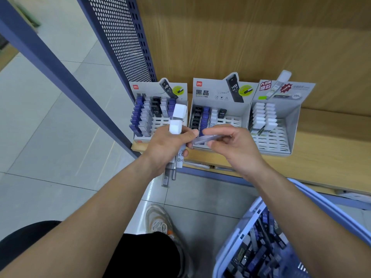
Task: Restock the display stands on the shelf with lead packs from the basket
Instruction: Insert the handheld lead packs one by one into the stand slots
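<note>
At the lower right of the frame, a pale blue basket (244, 223) is sitting nearest, holding loose lead packs (261, 247). In mid-frame the left hand (166, 145) is gripping a bundle (176, 125) of white-capped packs upright, fingers curled round them. The right hand (234, 149) is pinching a single lilac pack (206, 138) crosswise, just beside the left thumb. Beyond them, three partly filled display stands (212, 91) are standing side by side on the wooden shelf (321, 153).

White-capped lead packs (177, 125) upright before left display stand (145, 89); basket (230, 244) lower right.
</note>
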